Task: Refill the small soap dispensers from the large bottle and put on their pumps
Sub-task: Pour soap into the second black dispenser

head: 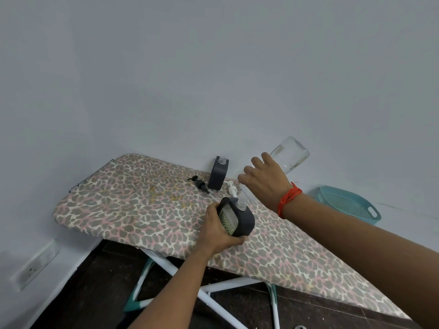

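Pouring step, by the look of it. Gripping the small dispenser (pixel 237 219) in the left hand (pixel 218 231), fingers curled round it, over the near edge of the ironing board (pixel 133 198). Clasping the large bottle (pixel 291 153) in the right hand (pixel 263 184), tipped neck-down onto the open neck. Seemingly near-empty bottle; yellowish fill behind the dispenser's window. Next: level the bottle, fetch the white pump (pixel 232 189) just behind. At the far edge: second dispenser (pixel 218 173) upright, uncapped, contents hidden, black pump (pixel 200 184) beside.
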